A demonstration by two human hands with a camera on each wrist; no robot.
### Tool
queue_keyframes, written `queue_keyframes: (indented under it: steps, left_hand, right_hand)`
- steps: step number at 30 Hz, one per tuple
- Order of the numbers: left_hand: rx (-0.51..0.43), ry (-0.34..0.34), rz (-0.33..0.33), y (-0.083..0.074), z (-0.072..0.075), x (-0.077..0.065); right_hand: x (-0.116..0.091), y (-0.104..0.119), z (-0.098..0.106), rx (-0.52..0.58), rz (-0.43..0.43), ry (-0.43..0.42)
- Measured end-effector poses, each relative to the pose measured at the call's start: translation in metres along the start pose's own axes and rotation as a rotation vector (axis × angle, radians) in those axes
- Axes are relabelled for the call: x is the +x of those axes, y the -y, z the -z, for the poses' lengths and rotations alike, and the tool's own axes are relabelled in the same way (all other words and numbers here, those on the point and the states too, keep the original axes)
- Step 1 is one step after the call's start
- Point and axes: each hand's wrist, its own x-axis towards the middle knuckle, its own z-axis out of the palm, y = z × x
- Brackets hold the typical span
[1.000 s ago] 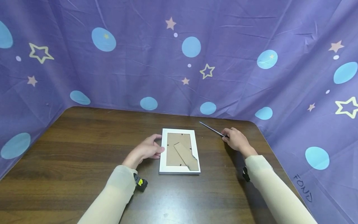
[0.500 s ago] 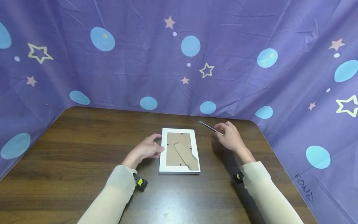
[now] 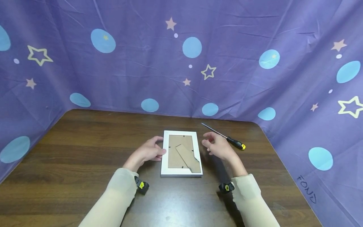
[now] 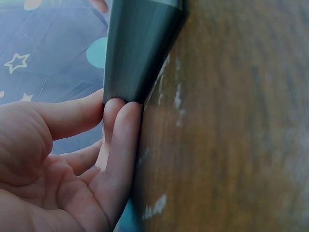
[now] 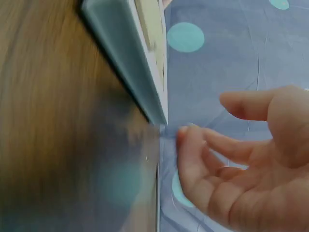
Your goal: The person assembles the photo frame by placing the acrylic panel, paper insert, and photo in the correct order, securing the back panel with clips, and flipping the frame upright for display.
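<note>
A white picture frame lies face down, its brown backing and slanted easel flap turned up. My left hand holds its left edge; in the left wrist view the thumb is at the upper edge and the fingertips are against the side. Just off the frame's right edge, my right hand is held in the air with loosely bent fingers and nothing in them. The right wrist view shows a gap between its thumb and fingers. Behind this hand rests a screwdriver with a black and yellow handle.
The brown wooden table carries both the frame and the screwdriver. A purple curtain with stars and blue dots stands along the table's back and sides. A small black camera device is strapped at each wrist.
My right hand has let go of the screwdriver, which now lies on the table, and has moved left toward the frame. My left hand and the frame have stayed in place.
</note>
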Motion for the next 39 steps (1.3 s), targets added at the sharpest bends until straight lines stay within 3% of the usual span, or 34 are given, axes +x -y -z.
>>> queue_keyframes:
  steps: [6, 12, 21, 30, 39]
  left_hand:
    - [-0.009, 0.009, -0.003, -0.001, 0.0, -0.001]
    - [-0.017, 0.008, -0.006, -0.001, 0.001, -0.003]
    - [-0.001, 0.014, -0.01, -0.003, -0.002, -0.003]
    - [0.049, 0.003, -0.012, -0.002, 0.004, -0.007]
    - [0.168, 0.012, -0.037, -0.003, 0.005, -0.015]
  right_hand:
    - [-0.001, 0.005, -0.021, 0.001, -0.1, 0.136]
    - [0.0, 0.003, -0.031, 0.055, -0.08, 0.255]
    - [-0.003, -0.003, -0.034, 0.1, -0.05, 0.254]
    - [0.001, -0.001, -0.04, 0.118, -0.038, 0.253]
    - [-0.001, 0.0, -0.042, 0.122, -0.04, 0.24]
